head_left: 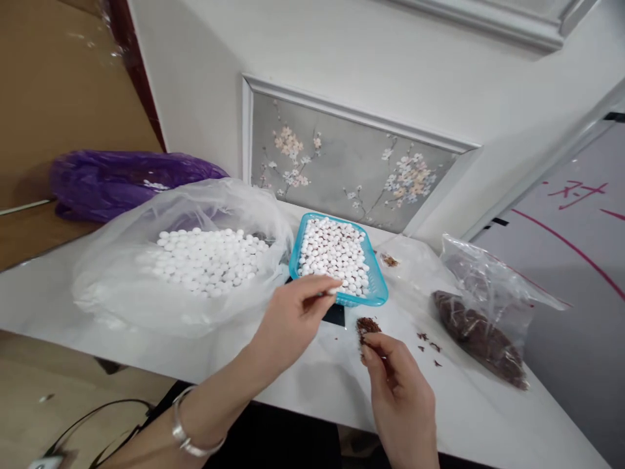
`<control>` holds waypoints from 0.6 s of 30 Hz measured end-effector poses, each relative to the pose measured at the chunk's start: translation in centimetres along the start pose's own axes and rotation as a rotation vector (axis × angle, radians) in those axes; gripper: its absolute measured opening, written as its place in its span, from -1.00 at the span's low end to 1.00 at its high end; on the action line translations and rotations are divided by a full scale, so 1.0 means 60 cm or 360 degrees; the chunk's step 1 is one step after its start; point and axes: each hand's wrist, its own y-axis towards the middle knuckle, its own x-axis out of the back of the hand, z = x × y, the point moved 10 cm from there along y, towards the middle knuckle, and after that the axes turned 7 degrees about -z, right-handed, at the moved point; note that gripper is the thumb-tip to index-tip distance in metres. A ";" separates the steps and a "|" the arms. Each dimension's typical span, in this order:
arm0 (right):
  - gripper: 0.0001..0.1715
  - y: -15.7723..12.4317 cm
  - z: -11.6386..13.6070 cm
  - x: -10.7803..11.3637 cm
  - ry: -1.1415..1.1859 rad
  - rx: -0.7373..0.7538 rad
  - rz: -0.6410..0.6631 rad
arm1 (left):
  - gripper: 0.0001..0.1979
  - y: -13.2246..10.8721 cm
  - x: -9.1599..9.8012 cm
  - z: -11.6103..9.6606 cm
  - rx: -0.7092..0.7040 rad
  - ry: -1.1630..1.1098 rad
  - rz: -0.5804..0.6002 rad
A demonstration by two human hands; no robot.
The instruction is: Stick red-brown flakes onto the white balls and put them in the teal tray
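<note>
My left hand [293, 319], a silver bangle on its wrist, pinches a small white ball [333, 291] between thumb and fingertips. It hovers at the front edge of a blue plastic basket [378, 286] filled with similar white balls [334, 254]. To its right, my right hand [403, 391] has thumb and fingers closed at the near edge of a small heap of reddish-brown bits [367, 326]. Whether a bit is between those fingertips is hidden. Several loose brown bits [430, 342] lie on the white table [322, 378] to the right.
An open clear plastic bag of white balls [209, 260] takes up the table's left side, with a purple plastic bag [131, 182] behind. At right stands a zip bag of brown material [481, 339] beside a whiteboard [576, 260]. A floral wall panel [336, 156] rises behind the basket.
</note>
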 end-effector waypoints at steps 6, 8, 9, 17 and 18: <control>-0.80 -0.021 0.039 -0.027 0.0077 0.0165 0.0020 | -0.55 0.060 0.037 -0.045 -0.0328 0.0609 0.0048; -0.82 -0.026 0.043 -0.032 0.0105 0.0148 -0.0004 | -0.64 0.066 0.089 -0.026 -0.0282 0.0846 0.0014; -0.84 -0.028 0.047 -0.035 0.0131 0.0166 -0.0004 | -0.67 0.067 0.115 -0.010 -0.0232 0.0996 0.0034; -0.84 -0.035 0.083 -0.067 0.0339 0.0194 0.0087 | -0.71 0.051 0.194 0.075 -0.0073 0.1439 0.0157; -0.83 -0.037 0.089 -0.070 0.0351 0.0201 0.0117 | -0.71 0.049 0.192 0.078 -0.0077 0.1442 0.0151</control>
